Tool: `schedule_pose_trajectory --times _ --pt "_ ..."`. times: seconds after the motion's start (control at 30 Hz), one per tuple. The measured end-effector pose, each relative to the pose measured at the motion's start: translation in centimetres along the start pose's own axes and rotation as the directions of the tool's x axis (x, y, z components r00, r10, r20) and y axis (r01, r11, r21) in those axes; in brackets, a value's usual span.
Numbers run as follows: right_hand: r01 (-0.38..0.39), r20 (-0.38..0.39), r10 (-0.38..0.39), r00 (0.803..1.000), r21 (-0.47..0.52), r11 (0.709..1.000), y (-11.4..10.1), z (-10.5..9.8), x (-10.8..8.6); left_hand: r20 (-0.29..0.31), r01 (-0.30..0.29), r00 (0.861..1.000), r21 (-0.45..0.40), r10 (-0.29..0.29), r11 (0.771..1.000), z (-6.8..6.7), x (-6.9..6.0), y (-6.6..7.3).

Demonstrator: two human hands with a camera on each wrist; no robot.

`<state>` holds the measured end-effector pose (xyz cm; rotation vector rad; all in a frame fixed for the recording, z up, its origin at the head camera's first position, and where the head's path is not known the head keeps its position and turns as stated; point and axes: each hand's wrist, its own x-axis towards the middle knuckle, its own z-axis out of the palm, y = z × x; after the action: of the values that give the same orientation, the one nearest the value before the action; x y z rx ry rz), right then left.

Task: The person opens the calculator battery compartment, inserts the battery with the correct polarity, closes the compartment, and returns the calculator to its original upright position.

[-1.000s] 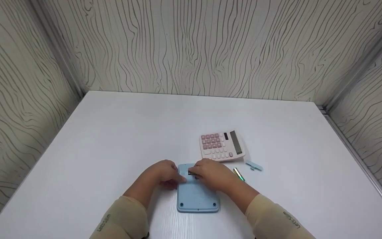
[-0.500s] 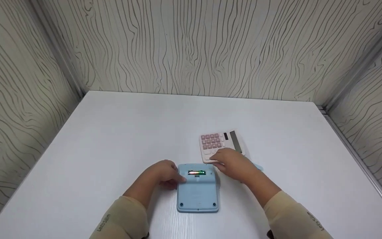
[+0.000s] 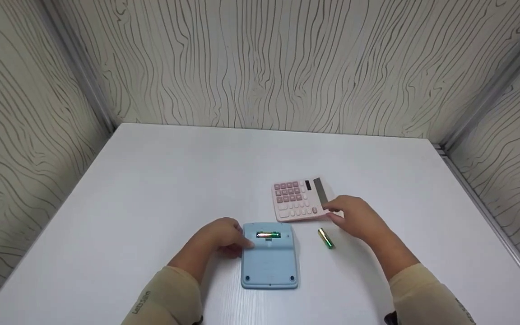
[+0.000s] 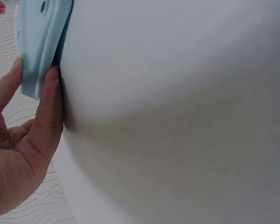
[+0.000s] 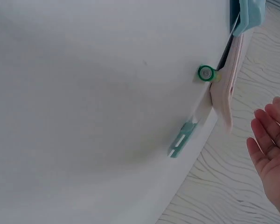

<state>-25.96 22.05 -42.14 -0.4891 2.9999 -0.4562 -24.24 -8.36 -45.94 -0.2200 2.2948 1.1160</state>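
A light-blue calculator (image 3: 269, 266) lies face down, one green-and-gold battery (image 3: 268, 234) showing in its uncovered back slot. My left hand (image 3: 226, 237) grips its left edge, thumb on the back and fingers at the underside, as the left wrist view confirms. Beside the pink calculator's lower right corner hovers my right hand (image 3: 355, 219), fingers loosely bent and holding nothing in the right wrist view. Below that hand, the small blue battery cover (image 5: 182, 139) rests on the table; the head view hides it behind the hand. A second battery (image 3: 326, 238) lies right of the blue calculator.
The pink calculator (image 3: 294, 212) sits face up, just behind the blue one and turned sideways. All of this stands on a white table (image 3: 174, 180), with wood-grain patterned panels (image 3: 260, 63) at the back and both sides.
My right hand has left the blue calculator's battery slot and moved right, past the pink calculator's front edge. The slot's battery and the loose battery now show. My left hand keeps its grip.
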Motion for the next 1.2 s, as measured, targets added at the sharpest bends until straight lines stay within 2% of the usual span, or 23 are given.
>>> schedule_pose_trajectory --times 0.27,0.5,0.6,0.8,1.0,1.2 --pt "-0.069 -0.015 0.069 0.997 0.01 0.998 3.3 0.9 -0.6 -0.003 0.009 1.0 -0.002 -0.009 1.0 0.0 0.0 0.0" --pt "0.0 -0.016 0.0 1.0 -0.056 0.998 4.5 2.1 -1.0 0.001 0.0 1.0 0.005 0.0 1.0 0.0 0.1 -0.1" --pt "0.005 0.003 -0.004 1.0 -0.093 0.996 4.8 2.5 -1.1 0.009 0.0 1.0 0.004 0.0 1.0 -0.1 0.1 0.0" --pt "-0.03 0.051 0.037 0.998 -0.139 0.99 4.8 3.2 -1.1 0.009 0.017 1.0 0.005 -0.017 1.0 -0.1 0.0 0.1" --pt "-0.022 0.031 0.028 0.999 -0.165 0.986 4.6 3.6 -1.0 0.003 0.022 1.0 0.013 -0.022 1.0 -0.1 0.0 0.1" --pt "-0.079 0.031 0.084 0.996 -0.138 0.987 4.4 3.4 -1.0 -0.001 0.018 1.0 0.019 -0.018 1.0 -0.1 0.0 0.1"
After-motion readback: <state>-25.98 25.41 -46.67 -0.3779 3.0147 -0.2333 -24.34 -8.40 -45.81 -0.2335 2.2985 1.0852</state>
